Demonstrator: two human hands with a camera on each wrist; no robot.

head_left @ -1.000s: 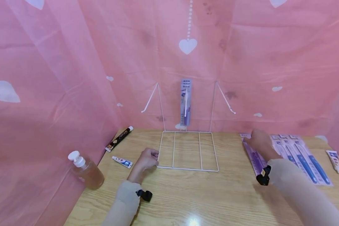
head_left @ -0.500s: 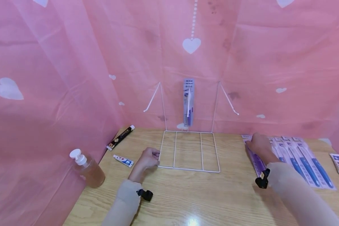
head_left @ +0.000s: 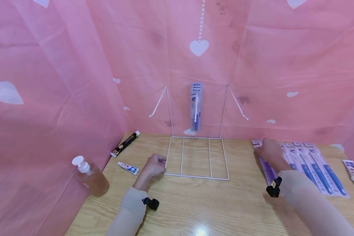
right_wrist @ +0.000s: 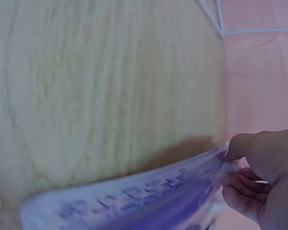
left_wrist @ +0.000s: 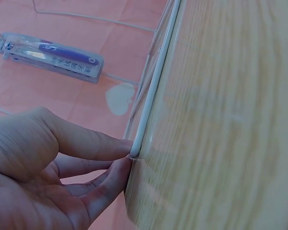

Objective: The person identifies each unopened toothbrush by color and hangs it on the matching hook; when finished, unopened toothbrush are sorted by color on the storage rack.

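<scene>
I see left hand [head_left: 154, 166] pinching the wire rack [head_left: 197, 158] base's near-left corner on the surface [head_left: 200, 203]. Right hand [head_left: 269, 151] fingers clamped on the purple toothbrush pack [head_left: 266, 168], leftmost of the row at right.

I can make out no legible word or number anywhere. The purple-and-white toothbrush blister pack hanging on the white wire rack [head_left: 196, 106] carries rows of print at its top, and the purple toothbrush pack under my right hand [right_wrist: 134, 203] shows blurred purple characters, but I cannot read either. The black tube with the white cap [head_left: 125, 144] and the small white-and-blue tube [head_left: 128, 167] bear markings too small to tell.
</scene>
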